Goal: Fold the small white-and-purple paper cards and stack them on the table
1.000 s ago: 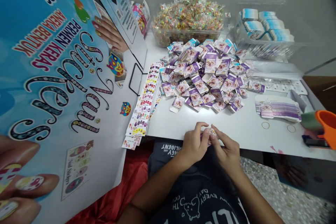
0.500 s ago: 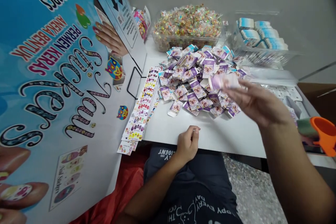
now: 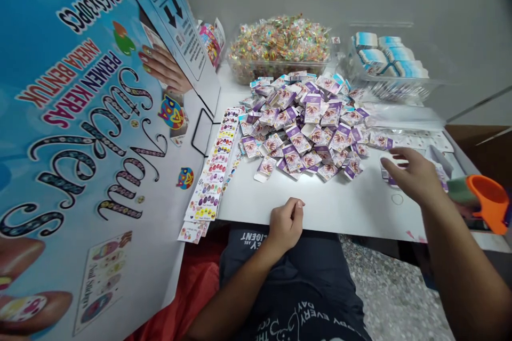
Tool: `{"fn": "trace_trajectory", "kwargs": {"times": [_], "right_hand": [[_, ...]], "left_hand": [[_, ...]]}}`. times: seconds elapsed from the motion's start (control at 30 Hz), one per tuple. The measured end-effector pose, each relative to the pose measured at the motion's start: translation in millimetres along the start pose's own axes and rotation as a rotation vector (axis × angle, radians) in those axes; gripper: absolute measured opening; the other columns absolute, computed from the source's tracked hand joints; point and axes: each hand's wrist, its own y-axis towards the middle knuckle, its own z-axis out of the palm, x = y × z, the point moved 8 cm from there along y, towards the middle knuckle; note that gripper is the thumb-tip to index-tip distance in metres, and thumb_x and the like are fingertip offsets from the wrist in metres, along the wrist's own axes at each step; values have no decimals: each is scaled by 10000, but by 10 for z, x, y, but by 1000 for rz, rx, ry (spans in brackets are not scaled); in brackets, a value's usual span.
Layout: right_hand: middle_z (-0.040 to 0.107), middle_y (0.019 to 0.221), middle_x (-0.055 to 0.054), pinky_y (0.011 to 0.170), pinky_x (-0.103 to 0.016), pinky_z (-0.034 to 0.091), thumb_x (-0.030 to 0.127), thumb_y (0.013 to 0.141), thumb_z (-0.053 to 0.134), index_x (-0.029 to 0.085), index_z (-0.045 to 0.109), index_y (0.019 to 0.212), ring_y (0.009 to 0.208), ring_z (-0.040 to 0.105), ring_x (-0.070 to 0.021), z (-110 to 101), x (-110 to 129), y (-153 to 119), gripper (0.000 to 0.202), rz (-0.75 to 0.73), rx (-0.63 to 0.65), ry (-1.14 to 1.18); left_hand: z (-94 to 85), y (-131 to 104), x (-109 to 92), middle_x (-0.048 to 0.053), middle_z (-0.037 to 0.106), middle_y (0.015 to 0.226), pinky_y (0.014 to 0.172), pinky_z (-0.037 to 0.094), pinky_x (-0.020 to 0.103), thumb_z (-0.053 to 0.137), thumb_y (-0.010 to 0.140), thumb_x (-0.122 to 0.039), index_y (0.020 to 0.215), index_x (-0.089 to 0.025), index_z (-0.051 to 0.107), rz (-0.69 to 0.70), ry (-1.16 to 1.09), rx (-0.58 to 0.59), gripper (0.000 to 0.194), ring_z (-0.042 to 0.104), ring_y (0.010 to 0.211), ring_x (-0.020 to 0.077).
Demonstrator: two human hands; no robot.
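My right hand [image 3: 414,173] is over the right part of the table, palm down with thumb and fingers apart, and nothing shows in its grasp. Just left of it and partly beneath it, a small purple-and-white carton [image 3: 384,173] lies on the table, mostly hidden by the fingers. My left hand [image 3: 287,221] rests curled at the table's front edge, its fingers folded in and no object visible in them. In the middle is a heap of small purple-and-white cartons [image 3: 298,141], some with blue sides.
A large blue box [image 3: 160,144] stands at left beside strips of nail stickers [image 3: 212,184]. Behind the heap are a clear tub of wrapped candies [image 3: 280,45] and a clear tub with blue-white card stacks [image 3: 388,58]. An orange tape dispenser [image 3: 488,200] sits at the right.
My right hand has moved right and down from the heap, and the carton it held half a second ago is out of its fingers. The left hand stays at the table edge.
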Motion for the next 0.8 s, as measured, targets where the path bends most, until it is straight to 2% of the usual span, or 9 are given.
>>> {"fn": "trace_trajectory", "kwargs": {"times": [0.07, 0.13, 0.23, 0.37, 0.47, 0.57, 0.63, 0.7, 0.8], "right_hand": [[646, 1271, -235, 985, -528, 439, 414, 764, 704, 170, 664, 1141, 1198, 572, -388, 15, -294, -54, 451, -113, 100, -250], [581, 1416, -206, 1037, -587, 386, 423, 753, 708, 223, 659, 1185, 1355, 445, -430, 84, -573, -99, 478, -204, 180, -435], [566, 1469, -166, 1040, -629, 386, 349, 791, 643, 246, 671, 1182, 1369, 435, -437, 182, -830, -135, 405, -275, 219, -504], [636, 1391, -163, 1020, -593, 436, 262, 842, 564, 232, 702, 1106, 1236, 544, -405, 200, -836, -141, 299, -332, 194, -481], [716, 1263, -129, 1024, -492, 465, 283, 886, 578, 263, 730, 1019, 1160, 597, -342, 137, -752, -136, 203, -381, 193, -452], [758, 1134, -128, 968, -417, 498, 286, 927, 566, 257, 749, 988, 1076, 643, -297, 41, -679, -132, 196, -409, 180, -437], [762, 1110, -136, 938, -415, 504, 271, 948, 545, 236, 751, 1008, 1024, 657, -287, -47, -569, -171, 218, -463, 82, -455], [775, 1078, -128, 899, -393, 510, 258, 963, 561, 220, 746, 1030, 950, 671, -257, -148, -326, -340, 201, -615, -134, -463], [793, 1033, -128, 784, -342, 517, 173, 920, 671, 187, 722, 1098, 840, 699, -201, -146, 177, -959, 185, -949, -459, -384]], "left_hand": [[6, 2, -13, -36, 487, 544, 533, 315, 254, 388, 1034, -394, 925, -188, 678, 8, 15, 5, 371, 463, 493, 140], [13, 4, -32, -41, 473, 532, 535, 312, 253, 403, 1026, -383, 906, -189, 677, 19, 34, 10, 357, 456, 486, 137], [11, 6, -54, -46, 462, 529, 543, 312, 252, 419, 1018, -360, 885, -187, 672, 31, 49, 3, 334, 445, 483, 131], [10, -1, -49, -55, 439, 525, 546, 305, 251, 435, 1012, -351, 883, -184, 670, 32, 42, 1, 315, 428, 481, 127], [21, -7, -42, -58, 428, 530, 551, 305, 251, 441, 1009, -357, 874, -184, 665, 30, 27, 16, 313, 425, 488, 123], [14, -2, -52, -59, 421, 542, 565, 306, 253, 453, 1002, -366, 848, -186, 656, 19, 4, 17, 312, 423, 504, 119], [-11, 6, -48, -62, 404, 535, 557, 290, 256, 466, 994, -385, 818, -186, 644, -27, -40, 0, 320, 402, 501, 117], [-27, 6, -27, -64, 394, 524, 539, 267, 257, 491, 984, -446, 793, -184, 640, -112, -128, -4, 356, 392, 497, 116], [82, -47, 15, -43, 475, 507, 512, 274, 255, 510, 939, -627, 815, -157, 680, -297, -364, 109, 515, 415, 468, 116]]}}
